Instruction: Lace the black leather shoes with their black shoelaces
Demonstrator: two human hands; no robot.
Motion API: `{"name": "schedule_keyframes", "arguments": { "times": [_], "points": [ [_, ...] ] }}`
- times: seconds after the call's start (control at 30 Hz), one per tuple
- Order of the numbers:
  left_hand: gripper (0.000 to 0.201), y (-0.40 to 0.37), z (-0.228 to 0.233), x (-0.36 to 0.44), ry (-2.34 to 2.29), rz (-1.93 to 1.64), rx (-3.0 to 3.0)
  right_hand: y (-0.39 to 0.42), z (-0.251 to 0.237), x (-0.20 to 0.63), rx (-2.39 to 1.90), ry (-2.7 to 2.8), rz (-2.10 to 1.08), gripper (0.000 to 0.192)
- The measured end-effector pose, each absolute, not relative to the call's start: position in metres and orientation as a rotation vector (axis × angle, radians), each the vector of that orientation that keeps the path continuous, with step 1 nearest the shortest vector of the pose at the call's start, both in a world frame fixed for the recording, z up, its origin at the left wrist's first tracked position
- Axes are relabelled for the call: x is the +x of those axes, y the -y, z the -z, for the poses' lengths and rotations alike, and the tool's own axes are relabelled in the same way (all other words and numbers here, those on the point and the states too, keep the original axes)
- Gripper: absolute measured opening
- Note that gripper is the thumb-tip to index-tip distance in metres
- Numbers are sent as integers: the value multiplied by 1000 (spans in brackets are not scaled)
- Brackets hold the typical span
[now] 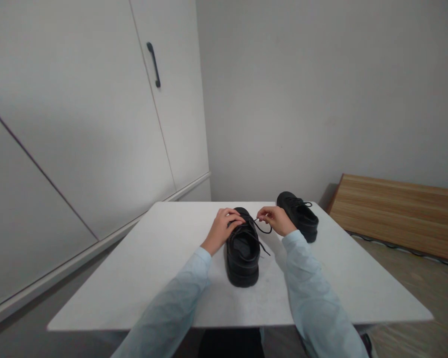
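A black leather lace-up shoe [242, 253] is set near the middle of the white rectangular table [142, 268], heel toward the near edge. Its toe is covered by the left hand [224, 226], fingers curled together, while a thin black lace [263, 229] is pinched by the right hand [274, 219]. A second black shoe [298, 215] is placed toward the far right corner.
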State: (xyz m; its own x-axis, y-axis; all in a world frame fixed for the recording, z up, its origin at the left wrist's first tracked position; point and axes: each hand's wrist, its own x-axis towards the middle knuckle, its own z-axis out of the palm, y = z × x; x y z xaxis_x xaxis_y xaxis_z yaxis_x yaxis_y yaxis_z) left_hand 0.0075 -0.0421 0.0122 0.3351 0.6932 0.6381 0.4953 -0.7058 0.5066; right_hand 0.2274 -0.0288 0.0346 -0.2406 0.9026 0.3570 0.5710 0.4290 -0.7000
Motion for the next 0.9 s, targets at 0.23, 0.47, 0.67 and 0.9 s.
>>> {"name": "schedule_keyframes", "arguments": {
  "times": [0.23,0.47,0.67,0.9],
  "points": [
    [13,40,-11,8,-1087,-1304,2386,27,-30,222,-1170,1967,-516,6],
    [13,38,-10,7,-1087,-1309,2449,25,-26,221,-1184,1963,-512,5],
    [13,37,-9,7,-1095,-1293,2545,29,-29,216,-1180,1905,-576,5],
    [17,37,-8,7,-1175,-1218,2661,28,-29,213,-1177,1951,-488,5]
  ]
}}
